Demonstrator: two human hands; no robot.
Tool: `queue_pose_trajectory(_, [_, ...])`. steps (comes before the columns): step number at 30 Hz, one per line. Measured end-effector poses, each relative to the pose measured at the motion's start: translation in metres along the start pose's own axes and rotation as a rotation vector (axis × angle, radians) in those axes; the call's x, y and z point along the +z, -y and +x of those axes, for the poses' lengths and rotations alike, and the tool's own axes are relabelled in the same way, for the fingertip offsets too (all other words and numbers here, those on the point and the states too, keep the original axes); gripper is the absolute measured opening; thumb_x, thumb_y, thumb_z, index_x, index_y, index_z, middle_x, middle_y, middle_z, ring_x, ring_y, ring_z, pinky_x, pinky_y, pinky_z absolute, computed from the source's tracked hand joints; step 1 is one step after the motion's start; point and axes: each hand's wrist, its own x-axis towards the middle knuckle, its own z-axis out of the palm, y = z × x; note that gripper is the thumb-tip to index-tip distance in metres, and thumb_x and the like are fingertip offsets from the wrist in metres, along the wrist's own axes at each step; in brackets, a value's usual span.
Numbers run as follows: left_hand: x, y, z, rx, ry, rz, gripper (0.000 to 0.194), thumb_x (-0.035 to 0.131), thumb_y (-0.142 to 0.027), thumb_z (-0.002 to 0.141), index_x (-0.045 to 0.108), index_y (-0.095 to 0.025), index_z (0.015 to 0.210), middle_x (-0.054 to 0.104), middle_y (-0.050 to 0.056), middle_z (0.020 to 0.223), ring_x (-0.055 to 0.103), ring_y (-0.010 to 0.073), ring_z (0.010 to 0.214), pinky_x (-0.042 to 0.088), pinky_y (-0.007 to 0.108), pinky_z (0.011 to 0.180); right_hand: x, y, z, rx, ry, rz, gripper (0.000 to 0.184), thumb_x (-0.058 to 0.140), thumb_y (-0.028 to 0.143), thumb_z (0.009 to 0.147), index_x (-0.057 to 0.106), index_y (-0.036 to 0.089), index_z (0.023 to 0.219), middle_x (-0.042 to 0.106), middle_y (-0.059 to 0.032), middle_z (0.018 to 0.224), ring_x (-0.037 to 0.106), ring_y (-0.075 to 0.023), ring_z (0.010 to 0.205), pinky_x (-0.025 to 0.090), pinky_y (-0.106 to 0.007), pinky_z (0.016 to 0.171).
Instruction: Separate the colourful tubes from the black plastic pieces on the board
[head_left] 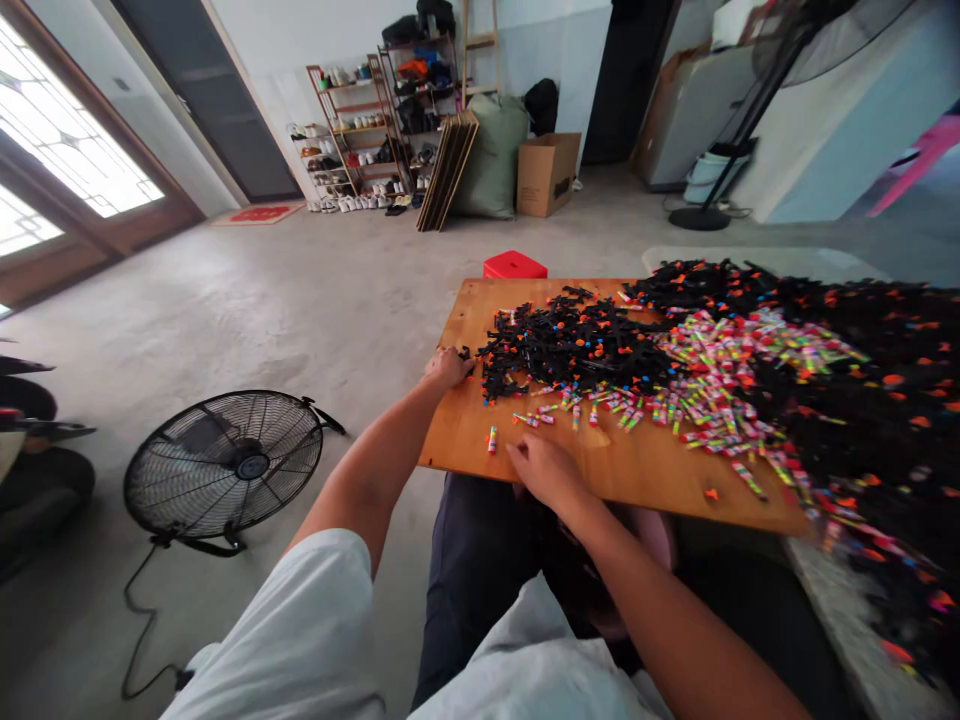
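Observation:
At the left edge of the wooden board (465, 420), my left hand (448, 367) is closed around a small black plastic piece (465, 353), mostly hidden by the fingers. Right beside it lies a heap of similar black pieces (577, 345) with orange and blue tips. My right hand (546, 462) hovers by the board's front edge with its fingers curled in; whatever they pinch, if anything, is hidden. Just left of those fingertips is a single small tube (492, 440) with a colourful label. Many more labelled tubes (720, 370) are strewn across the middle and right.
A larger dark pile (885, 380) covers the right side. On the floor at left stands a black fan (225, 465) with a trailing cord. A red stool (514, 265) is behind the board. Shoe racks (360, 135) and a cardboard box (547, 175) line the back wall.

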Motion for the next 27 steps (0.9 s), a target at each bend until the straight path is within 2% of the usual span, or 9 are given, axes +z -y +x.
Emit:
queue_pose_trajectory(2, [-0.001, 0.000, 0.001, -0.007, 0.021, -0.065, 0.037, 0.071, -0.045, 0.089, 0.071, -0.014, 0.109, 0.077, 0.014, 0.097, 0.071, 0.0229, 0.102, 0.051, 0.025, 0.084, 0.011, 0.025, 0.020, 0.053, -0.003, -0.057, 0.036, 0.054, 0.048, 0.102, 0.075, 0.019, 0.101, 0.079, -0.0148, 0.105, 0.074, -0.0258, 0.099, 0.048, -0.030, 0.081])
queue_pose_trajectory(4, [-0.005, 0.004, -0.002, -0.012, 0.037, -0.145, 0.029, 0.074, -0.039, 0.087, 0.072, -0.014, 0.101, 0.074, 0.010, 0.082, 0.071, 0.0201, 0.090, 0.051, 0.023, 0.076, 0.020, 0.039, 0.033, 0.066, -0.009, -0.096, 0.032, 0.061, 0.045, 0.099, 0.075, 0.018, 0.108, 0.078, -0.0168, 0.111, 0.073, -0.0268, 0.105, 0.049, -0.030, 0.084])
queue_pose_trajectory(8, [-0.015, 0.019, -0.024, 0.024, 0.084, -0.325, 0.021, 0.069, -0.034, 0.089, 0.068, -0.013, 0.096, 0.067, 0.004, 0.068, 0.065, 0.0149, 0.067, 0.048, 0.022, 0.061, 0.028, 0.033, 0.039, 0.064, 0.013, -0.080, 0.020, 0.064, 0.031, 0.094, 0.076, 0.016, 0.099, 0.079, -0.0194, 0.105, 0.074, -0.0291, 0.102, 0.050, -0.032, 0.082])
queue_pose_trajectory(12, [-0.016, 0.030, -0.068, 0.135, 0.149, -0.536, 0.022, 0.063, -0.035, 0.093, 0.062, -0.015, 0.101, 0.064, 0.000, 0.071, 0.056, 0.0093, 0.057, 0.045, 0.019, 0.055, 0.024, 0.004, 0.029, 0.039, -0.032, 0.280, 0.019, 0.063, 0.034, 0.092, 0.070, 0.019, 0.085, 0.079, -0.0116, 0.085, 0.075, -0.0256, 0.084, 0.050, -0.030, 0.071])
queue_pose_trajectory(14, [-0.012, 0.028, -0.094, 0.287, 0.285, -0.757, 0.031, 0.069, -0.039, 0.090, 0.058, -0.016, 0.108, 0.066, 0.000, 0.077, 0.057, 0.0092, 0.060, 0.047, 0.019, 0.057, 0.015, -0.009, 0.022, 0.017, -0.057, 0.576, 0.022, 0.063, 0.042, 0.092, 0.065, 0.021, 0.084, 0.076, -0.0053, 0.078, 0.070, -0.0195, 0.067, 0.048, -0.027, 0.060])
queue_pose_trajectory(17, [-0.007, 0.012, -0.130, 0.482, 0.522, -0.865, 0.041, 0.073, -0.043, 0.090, 0.056, -0.016, 0.115, 0.069, 0.002, 0.084, 0.061, 0.0108, 0.066, 0.050, 0.022, 0.063, -0.004, -0.019, 0.011, 0.004, -0.102, 0.942, 0.033, 0.066, 0.054, 0.088, 0.061, 0.022, 0.083, 0.071, 0.0001, 0.070, 0.055, -0.0126, 0.048, 0.040, -0.023, 0.044])
queue_pose_trajectory(20, [-0.002, -0.015, -0.157, 0.600, 0.652, -0.774, 0.032, 0.071, -0.041, 0.092, 0.058, -0.016, 0.106, 0.068, 0.003, 0.083, 0.063, 0.0128, 0.071, 0.051, 0.024, 0.066, -0.024, -0.019, 0.000, 0.046, -0.166, 1.193, 0.037, 0.075, 0.055, 0.079, 0.059, 0.022, 0.088, 0.072, 0.0002, 0.074, 0.057, -0.0123, 0.050, 0.042, -0.022, 0.042])
queue_pose_trajectory(24, [0.003, -0.047, -0.178, 0.672, 0.667, -0.692, 0.023, 0.070, -0.036, 0.090, 0.061, -0.017, 0.100, 0.063, 0.001, 0.083, 0.061, 0.0125, 0.066, 0.049, 0.025, 0.061, -0.039, -0.019, -0.012, 0.074, -0.187, 1.384, 0.041, 0.082, 0.051, 0.072, 0.059, 0.023, 0.092, 0.075, -0.0008, 0.086, 0.065, -0.0130, 0.060, 0.045, -0.020, 0.045])
queue_pose_trajectory(27, [0.005, -0.061, -0.186, 0.668, 0.653, -0.675, 0.029, 0.064, -0.043, 0.097, 0.063, -0.017, 0.111, 0.063, -0.001, 0.079, 0.058, 0.0113, 0.058, 0.047, 0.024, 0.055, -0.040, -0.022, -0.020, 0.059, -0.192, 1.433, 0.040, 0.082, 0.053, 0.073, 0.059, 0.023, 0.087, 0.067, 0.0031, 0.073, 0.058, -0.0103, 0.054, 0.043, -0.019, 0.044])
